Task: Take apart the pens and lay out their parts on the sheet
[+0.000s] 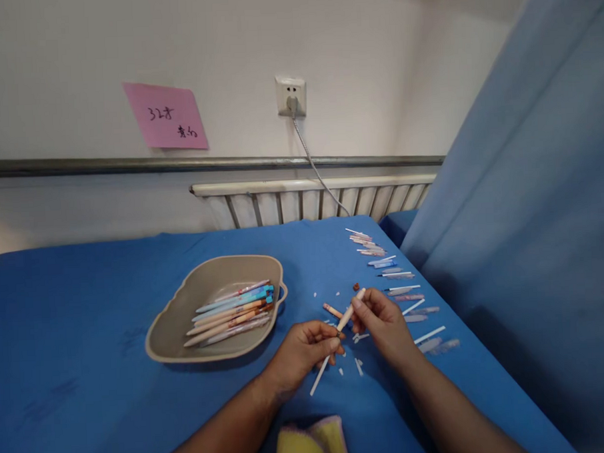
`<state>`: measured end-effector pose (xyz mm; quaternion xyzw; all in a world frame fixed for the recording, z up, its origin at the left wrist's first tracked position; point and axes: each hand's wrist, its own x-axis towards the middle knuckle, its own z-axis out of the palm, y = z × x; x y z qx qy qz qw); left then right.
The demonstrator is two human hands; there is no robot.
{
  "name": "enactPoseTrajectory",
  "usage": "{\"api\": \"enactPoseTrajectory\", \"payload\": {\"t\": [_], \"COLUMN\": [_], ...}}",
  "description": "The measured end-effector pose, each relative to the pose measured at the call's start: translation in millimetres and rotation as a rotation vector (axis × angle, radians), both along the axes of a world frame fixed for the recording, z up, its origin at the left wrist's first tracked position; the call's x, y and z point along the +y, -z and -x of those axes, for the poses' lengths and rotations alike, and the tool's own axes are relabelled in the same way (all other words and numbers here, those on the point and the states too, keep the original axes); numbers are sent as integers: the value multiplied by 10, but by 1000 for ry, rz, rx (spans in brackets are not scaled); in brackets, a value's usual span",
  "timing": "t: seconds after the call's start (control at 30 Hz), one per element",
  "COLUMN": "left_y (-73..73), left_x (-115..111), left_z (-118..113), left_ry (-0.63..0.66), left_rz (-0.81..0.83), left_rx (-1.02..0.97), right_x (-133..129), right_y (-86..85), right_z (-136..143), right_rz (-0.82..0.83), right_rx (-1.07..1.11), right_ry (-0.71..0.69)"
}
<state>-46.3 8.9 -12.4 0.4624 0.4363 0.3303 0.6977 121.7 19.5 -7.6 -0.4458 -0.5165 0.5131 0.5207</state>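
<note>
My left hand pinches a thin white pen refill, which points down toward me. My right hand grips a peach-coloured pen barrel between thumb and fingers. The barrel's lower end meets the refill at my left fingertips; how far one sits inside the other is hidden. Just behind the barrel lies a short orange patterned pen piece. A small brown piece rests farther back. Small white plastic parts are scattered on the blue cloth around and below my hands.
A beige basket on the left holds several assembled-looking pens. Along the right edge of the blue-covered table lie small groups of pen parts. A yellow cloth is close to me. A blue curtain hangs at right.
</note>
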Motion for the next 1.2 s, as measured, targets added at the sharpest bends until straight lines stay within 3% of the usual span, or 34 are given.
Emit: {"api": "enactPoseTrajectory", "payload": {"t": [0.3,0.77,1.2], "left_y": [4,59,92], "left_x": [-2,1,-2], "left_z": [-18,-16,-22], "left_ry": [-29,27,45], "left_rz": [5,-74,-72], "left_rx": [17,92,9], "right_x": [-7,22,6], "right_y": [9,88,74], "right_z": [-3,-31,-22], "right_rz": [-36,3,34], "right_rx": [-56,-177,-215], "right_ry": [-54,-132,-209]}}
